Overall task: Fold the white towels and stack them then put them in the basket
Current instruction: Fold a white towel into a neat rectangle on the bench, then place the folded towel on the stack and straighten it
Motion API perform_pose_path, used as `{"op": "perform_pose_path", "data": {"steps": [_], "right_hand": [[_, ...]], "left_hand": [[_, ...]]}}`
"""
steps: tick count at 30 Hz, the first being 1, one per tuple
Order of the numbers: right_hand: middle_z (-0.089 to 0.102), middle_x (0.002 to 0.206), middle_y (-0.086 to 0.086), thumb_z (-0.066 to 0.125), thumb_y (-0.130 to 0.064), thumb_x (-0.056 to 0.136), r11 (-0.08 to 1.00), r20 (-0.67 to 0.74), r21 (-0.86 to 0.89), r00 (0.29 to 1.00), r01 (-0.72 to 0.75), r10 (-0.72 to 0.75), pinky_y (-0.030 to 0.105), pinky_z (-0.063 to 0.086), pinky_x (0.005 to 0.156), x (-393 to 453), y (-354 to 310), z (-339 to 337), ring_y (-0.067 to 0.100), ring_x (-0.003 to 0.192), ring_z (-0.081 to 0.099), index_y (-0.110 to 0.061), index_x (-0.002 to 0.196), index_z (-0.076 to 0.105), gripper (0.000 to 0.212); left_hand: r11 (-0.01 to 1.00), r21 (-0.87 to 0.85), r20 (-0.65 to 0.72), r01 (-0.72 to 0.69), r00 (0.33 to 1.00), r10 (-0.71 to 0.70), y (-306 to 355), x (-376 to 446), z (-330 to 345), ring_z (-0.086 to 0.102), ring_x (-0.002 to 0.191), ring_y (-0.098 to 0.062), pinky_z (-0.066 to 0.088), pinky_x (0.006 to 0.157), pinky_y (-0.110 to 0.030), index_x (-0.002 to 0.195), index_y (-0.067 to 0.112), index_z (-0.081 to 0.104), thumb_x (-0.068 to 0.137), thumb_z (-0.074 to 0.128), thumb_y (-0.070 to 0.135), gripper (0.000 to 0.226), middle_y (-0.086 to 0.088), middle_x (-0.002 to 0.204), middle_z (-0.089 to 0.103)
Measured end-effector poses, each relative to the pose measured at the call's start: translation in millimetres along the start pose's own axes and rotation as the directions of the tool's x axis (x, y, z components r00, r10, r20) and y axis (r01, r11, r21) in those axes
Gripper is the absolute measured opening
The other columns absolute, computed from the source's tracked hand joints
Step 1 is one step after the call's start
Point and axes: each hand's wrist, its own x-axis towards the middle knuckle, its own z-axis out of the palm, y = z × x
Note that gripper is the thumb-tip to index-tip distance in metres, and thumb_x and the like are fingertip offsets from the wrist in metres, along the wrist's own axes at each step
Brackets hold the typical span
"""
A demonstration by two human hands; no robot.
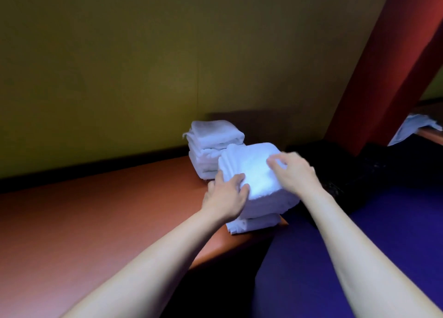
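A stack of folded white towels [254, 173] sits at the right end of the orange table [96, 221], its upper part lifted and tilted over a lower towel [254, 224]. My left hand [227, 197] grips the stack's left side. My right hand [292, 171] lies on its top right, fingers curled into the cloth. A second folded stack [213, 145] stands behind it by the wall. To the right, a dark shape [347, 173] that may be the basket is too dim to make out.
A yellow-green wall runs behind the table. A red pillar [383, 65] rises at the right. A loose white cloth [412, 128] hangs over another surface at the far right. Purple floor [359, 257] lies below the table's right edge.
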Motion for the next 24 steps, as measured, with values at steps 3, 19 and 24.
{"op": "perform_pose_path", "data": {"steps": [3, 19, 24], "right_hand": [[0.056, 0.136, 0.001, 0.045, -0.053, 0.094, 0.994, 0.09, -0.108, 0.996, 0.033, -0.024, 0.048, 0.039, 0.102, -6.9, 0.0, 14.0, 0.03, 0.125, 0.051, -0.04, 0.133, 0.06, 0.043], [0.067, 0.12, 0.002, 0.055, -0.033, 0.087, 0.927, -0.158, -0.016, 0.914, 0.376, -0.373, 0.043, 0.044, 0.087, -62.2, -84.8, 44.6, 0.032, 0.104, 0.062, -0.024, 0.124, 0.068, 0.04], [0.067, 0.118, -0.004, 0.056, -0.032, 0.087, 0.867, -0.139, 0.085, 0.868, 0.49, -0.477, 0.041, 0.046, 0.091, -99.4, -144.3, 80.4, 0.025, 0.104, 0.062, -0.026, 0.126, 0.066, 0.041]], "left_hand": [[0.996, 0.057, -0.078, -0.075, 0.994, 0.079, 0.5, -6.3, 5.0, 0.027, 0.14, -0.039, 0.033, 0.112, -0.049, 0.146, 0.036, 0.041, 0.102, 0.033, 0.047, 0.046, -0.008, 0.164, 0.016], [0.895, 0.426, -0.335, -0.129, 0.897, 0.288, -69.0, -70.5, -62.9, 0.052, 0.128, -0.027, 0.044, 0.095, -0.043, 0.127, 0.029, 0.06, 0.092, 0.036, 0.045, 0.045, 0.001, 0.139, 0.056], [0.892, 0.452, -0.447, -0.015, 0.861, 0.241, -114.8, -122.9, -85.1, 0.055, 0.126, -0.027, 0.045, 0.099, -0.042, 0.123, 0.029, 0.064, 0.09, 0.042, 0.044, 0.042, 0.001, 0.137, 0.061]]}}
